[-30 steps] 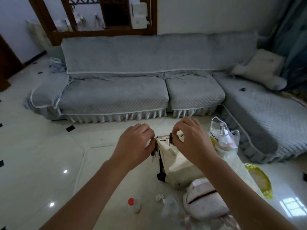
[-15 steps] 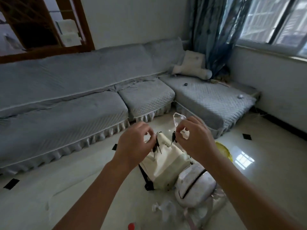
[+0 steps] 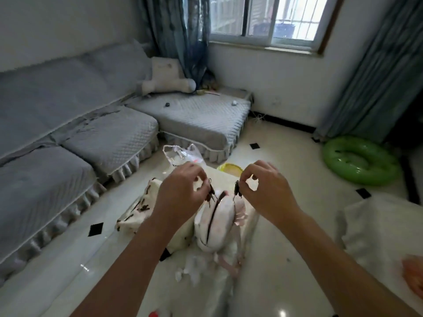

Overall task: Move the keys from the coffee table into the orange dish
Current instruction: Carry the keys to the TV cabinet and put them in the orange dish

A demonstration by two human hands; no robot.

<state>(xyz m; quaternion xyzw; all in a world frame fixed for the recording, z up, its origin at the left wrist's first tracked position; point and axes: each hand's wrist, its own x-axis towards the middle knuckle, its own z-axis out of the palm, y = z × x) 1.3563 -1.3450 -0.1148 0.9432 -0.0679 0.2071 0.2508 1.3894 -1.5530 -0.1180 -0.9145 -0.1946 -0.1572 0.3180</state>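
Both my hands are raised above the glossy white coffee table (image 3: 263, 259). My left hand (image 3: 180, 193) pinches a small bunch of dark keys (image 3: 211, 195) that hangs from its fingertips. My right hand (image 3: 265, 191) pinches another dark key (image 3: 237, 191) the same way. The two hands are a short gap apart. At the far right edge of the view lies an orange thing (image 3: 413, 277) on a white cushion; it is cut off, and I cannot tell whether it is the dish.
Below my hands lie a white zipped pouch (image 3: 215, 227), a patterned white bag (image 3: 137, 211), crumpled plastic (image 3: 194, 268) and a clear plastic bag (image 3: 180, 155). A yellow dish (image 3: 230, 168) sits beyond. A grey sofa (image 3: 103, 133) stands at left, a green swim ring (image 3: 359, 161) on the floor at right.
My view has swung to the right, bringing the window and swim ring in. My hands have drawn slightly apart, each still holding keys.
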